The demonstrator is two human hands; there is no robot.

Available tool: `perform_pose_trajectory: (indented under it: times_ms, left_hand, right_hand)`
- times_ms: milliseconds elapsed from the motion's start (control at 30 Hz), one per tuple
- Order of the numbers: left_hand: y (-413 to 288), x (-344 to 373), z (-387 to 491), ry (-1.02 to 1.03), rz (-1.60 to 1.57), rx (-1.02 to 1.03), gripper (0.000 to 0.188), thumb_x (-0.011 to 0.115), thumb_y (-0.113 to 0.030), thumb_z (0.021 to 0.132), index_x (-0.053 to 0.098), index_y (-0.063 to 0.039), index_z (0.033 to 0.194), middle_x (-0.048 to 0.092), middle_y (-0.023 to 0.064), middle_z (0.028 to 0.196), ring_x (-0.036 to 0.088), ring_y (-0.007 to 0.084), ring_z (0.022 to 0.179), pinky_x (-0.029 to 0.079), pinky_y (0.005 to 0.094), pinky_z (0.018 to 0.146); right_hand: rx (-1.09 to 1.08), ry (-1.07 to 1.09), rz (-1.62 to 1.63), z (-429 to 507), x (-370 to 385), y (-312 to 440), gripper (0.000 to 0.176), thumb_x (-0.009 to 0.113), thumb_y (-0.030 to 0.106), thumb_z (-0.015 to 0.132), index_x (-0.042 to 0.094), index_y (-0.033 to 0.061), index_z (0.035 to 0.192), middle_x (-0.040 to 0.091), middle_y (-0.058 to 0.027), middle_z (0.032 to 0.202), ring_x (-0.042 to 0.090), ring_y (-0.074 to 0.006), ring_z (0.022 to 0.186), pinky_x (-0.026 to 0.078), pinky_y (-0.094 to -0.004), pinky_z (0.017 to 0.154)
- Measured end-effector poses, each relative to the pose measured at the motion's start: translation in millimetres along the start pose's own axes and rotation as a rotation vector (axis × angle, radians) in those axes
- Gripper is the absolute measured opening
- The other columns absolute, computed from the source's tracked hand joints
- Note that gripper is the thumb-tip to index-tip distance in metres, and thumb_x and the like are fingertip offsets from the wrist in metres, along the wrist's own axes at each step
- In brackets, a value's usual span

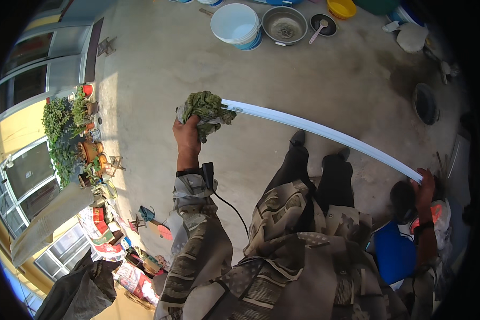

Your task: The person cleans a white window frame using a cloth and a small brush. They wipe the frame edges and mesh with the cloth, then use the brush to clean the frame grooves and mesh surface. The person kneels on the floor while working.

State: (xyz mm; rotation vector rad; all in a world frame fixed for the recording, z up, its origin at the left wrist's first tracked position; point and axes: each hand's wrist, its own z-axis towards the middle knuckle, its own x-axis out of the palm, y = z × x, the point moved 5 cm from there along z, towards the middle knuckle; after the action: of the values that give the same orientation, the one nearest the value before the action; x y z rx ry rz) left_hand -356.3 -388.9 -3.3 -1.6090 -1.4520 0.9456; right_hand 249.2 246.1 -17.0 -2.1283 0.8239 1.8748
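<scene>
A crumpled green cloth [205,110] is bunched in my left hand [187,136], which is held out over the concrete floor. From beside the cloth a long white strip [316,128], perhaps a lamp batten or plastic profile, runs across to the right. It looks bowed in this wide view. Its left end has a small slot and touches or nearly touches the cloth. At the lower right my right hand [425,184] grips the strip's other end. My shoes and dark trousers [288,168] show below the strip.
At the top stand a white-and-blue bucket [235,25], a metal basin [285,26], a dark pan [331,26] with a ladle, and a yellow basin [342,8]. Potted plants [90,150] line the left wall. A dark basin [425,104] and a blue container [394,252] are at right.
</scene>
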Motion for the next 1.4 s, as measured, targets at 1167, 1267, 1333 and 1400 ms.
perform_pose_trajectory:
  times_ms: [1167, 1267, 1333, 1400]
  left_hand:
    - [63, -38, -38, -0.232, -0.43, -0.1, 0.037, 0.063, -0.003, 0.093, 0.066, 0.01, 0.128, 0.076, 0.0194, 0.116, 0.078, 0.0344, 0.099, 0.067, 0.0495, 0.086]
    - [81, -53, -39, -0.298, -0.447, -0.114, 0.04, 0.065, -0.002, 0.092, 0.065, 0.008, 0.131, 0.076, 0.0193, 0.119, 0.078, 0.0344, 0.101, 0.067, 0.0495, 0.088]
    - [91, -59, -42, -0.367, -0.464, -0.109, 0.042, 0.065, -0.002, 0.092, 0.064, 0.007, 0.133, 0.076, 0.0189, 0.12, 0.078, 0.0344, 0.103, 0.067, 0.0497, 0.088]
    - [95, -63, -46, -0.423, -0.473, -0.1, 0.044, 0.065, -0.001, 0.092, 0.063, 0.006, 0.135, 0.076, 0.0181, 0.121, 0.077, 0.0341, 0.105, 0.067, 0.0499, 0.09]
  right_hand:
    - [-0.343, 0.26, 0.332, 263, 47, 416, 0.027, 0.085, 0.024, 0.091, 0.078, 0.006, 0.11, 0.063, -0.013, 0.1, 0.066, -0.0363, 0.098, 0.053, -0.0484, 0.087]
    - [-0.372, 0.248, 0.311, 289, 40, 393, 0.028, 0.087, 0.023, 0.089, 0.078, 0.0037, 0.107, 0.061, -0.0143, 0.095, 0.066, -0.0376, 0.09, 0.054, -0.0469, 0.079]
    - [-0.386, 0.251, 0.326, 300, 25, 375, 0.03, 0.089, 0.021, 0.088, 0.078, 0.0023, 0.109, 0.061, -0.0143, 0.094, 0.066, -0.0374, 0.086, 0.054, -0.0457, 0.077]
    - [-0.393, 0.279, 0.283, 305, -5, 354, 0.031, 0.089, 0.02, 0.087, 0.079, 0.0024, 0.11, 0.061, -0.0143, 0.093, 0.066, -0.037, 0.086, 0.054, -0.0456, 0.077]
